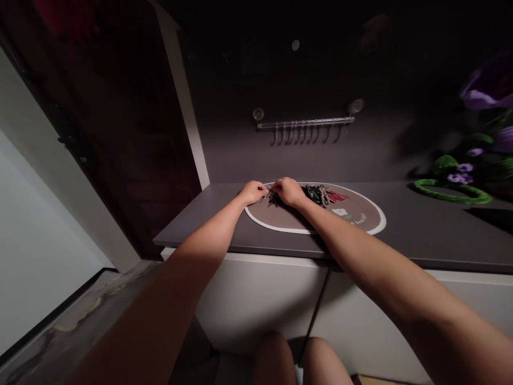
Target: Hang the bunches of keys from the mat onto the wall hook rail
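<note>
On the counter lies an oval brown mat [276, 220] with a white rim and a white flower print. At its left end, my left hand [253, 192] is closed in a pinch at small shiny metal pieces that look like keys [264, 199]. My right hand [288, 191] is bent over the same cluster, its fingers closed on the dark metal pieces; its grip is partly hidden. Right of that hand sits a tangle of dark and green cords or straps [316, 195]. A red tassel-like piece [337, 197] sticks out from the tangle.
A clear rail with several hooks [306, 123] is fixed to the dark wall behind the mat. Purple flowers [460, 175] and a fuzzy green ring [452, 199] stand on the counter [404, 235] at right. White cabinet doors [260, 299] are below; a dark door [132, 133] is left.
</note>
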Motion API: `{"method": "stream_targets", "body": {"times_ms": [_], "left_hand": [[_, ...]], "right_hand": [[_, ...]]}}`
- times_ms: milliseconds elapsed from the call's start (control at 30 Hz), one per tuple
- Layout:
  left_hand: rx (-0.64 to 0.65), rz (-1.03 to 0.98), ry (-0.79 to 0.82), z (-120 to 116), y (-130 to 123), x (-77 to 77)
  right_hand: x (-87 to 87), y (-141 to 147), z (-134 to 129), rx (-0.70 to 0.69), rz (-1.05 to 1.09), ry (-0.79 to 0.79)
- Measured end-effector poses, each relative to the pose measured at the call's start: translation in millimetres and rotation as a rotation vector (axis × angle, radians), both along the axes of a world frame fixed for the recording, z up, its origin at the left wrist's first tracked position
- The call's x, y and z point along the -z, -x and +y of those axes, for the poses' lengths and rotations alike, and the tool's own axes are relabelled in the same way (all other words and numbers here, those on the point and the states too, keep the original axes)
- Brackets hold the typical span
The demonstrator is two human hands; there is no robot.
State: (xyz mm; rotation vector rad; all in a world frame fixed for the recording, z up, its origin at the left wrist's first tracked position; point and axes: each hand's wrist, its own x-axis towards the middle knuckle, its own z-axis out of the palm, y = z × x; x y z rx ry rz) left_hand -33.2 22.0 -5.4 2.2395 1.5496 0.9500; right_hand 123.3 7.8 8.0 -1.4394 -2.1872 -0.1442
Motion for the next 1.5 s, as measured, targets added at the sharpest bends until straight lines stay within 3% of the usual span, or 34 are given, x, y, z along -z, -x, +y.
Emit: {"method": "stream_targets", "body": {"times_ms": [400,633,800,1000,1167,1500], "left_hand": [[0.004,-0.308,0.036,-6,-2,-6.0],[0.078,-0.674,0.163,-9,-6,-10.8],[0.121,-0.835,0.219,-8,-5,-13.8],[0.114,-1.004,0.23,-9,-6,-17.9],[0.148,-1.073,0.221,-7,-5,-17.6],[0.189,-1.057,0.202,-11,-10,-18.2]], "right_hand": [[-1.3,1,0,0.01,0.066,0.047],[-8.0,4,-8,0.011,0.166,0.088],[-13.0,8,-14,-0.018,0.372,0.131],[-9.1,9,-7,-0.178,0.693,0.146],[-4.9,8,-2,-0.281,0.828,0.154],[-5.1,7,-5,-0.359,1.025,0.255]]}}
